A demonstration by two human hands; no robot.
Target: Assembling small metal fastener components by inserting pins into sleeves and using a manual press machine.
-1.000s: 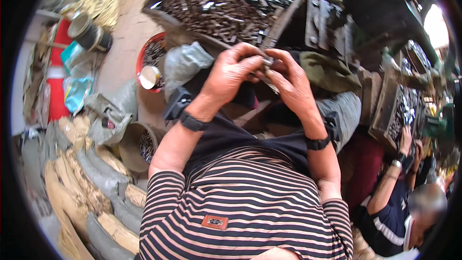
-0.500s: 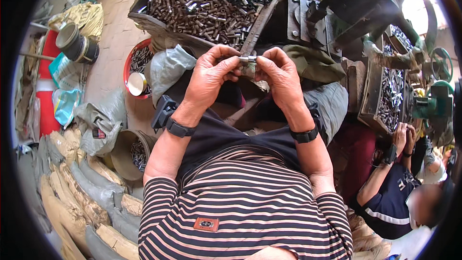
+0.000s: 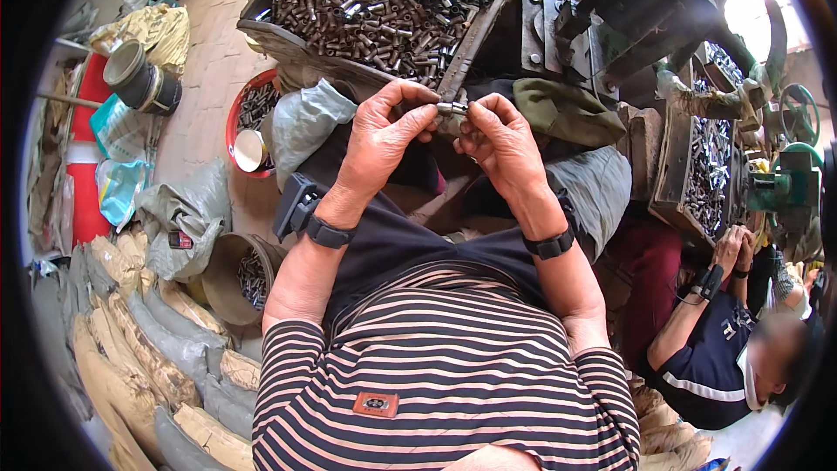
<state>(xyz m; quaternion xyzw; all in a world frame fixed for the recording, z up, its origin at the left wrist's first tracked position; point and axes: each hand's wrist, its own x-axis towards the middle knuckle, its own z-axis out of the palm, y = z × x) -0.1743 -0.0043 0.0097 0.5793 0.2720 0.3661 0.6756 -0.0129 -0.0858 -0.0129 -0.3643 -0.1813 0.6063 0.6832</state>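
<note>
Between my two hands is a small shiny metal tube (image 3: 452, 108), lying roughly level just in front of a wooden tray (image 3: 305, 54). My left hand (image 3: 377, 138) pinches its left end between thumb and fingers. At the other end, the thumb and forefinger of my right hand (image 3: 507, 146) close on it, with the other fingers curled beneath. Whether it is one piece or two fitted together I cannot tell. Beyond my hands, the tray holds a heap of short metal tubes (image 3: 370, 13), brownish on the left and brighter at the far right.
A dark machine (image 3: 649, 30) stands at the far right. To the left are a red basin (image 3: 234, 135) of metal parts with a white cup and a tipped bucket (image 3: 222, 283). Stuffed sacks (image 3: 131, 358) lie nearer. At right, another person's hands (image 3: 734, 249) are by a second tray (image 3: 671, 179).
My right hand has turned slightly, its lower fingers curling in further under the metal tube. My left hand stays nearly in place. The co-worker at right has shifted a little.
</note>
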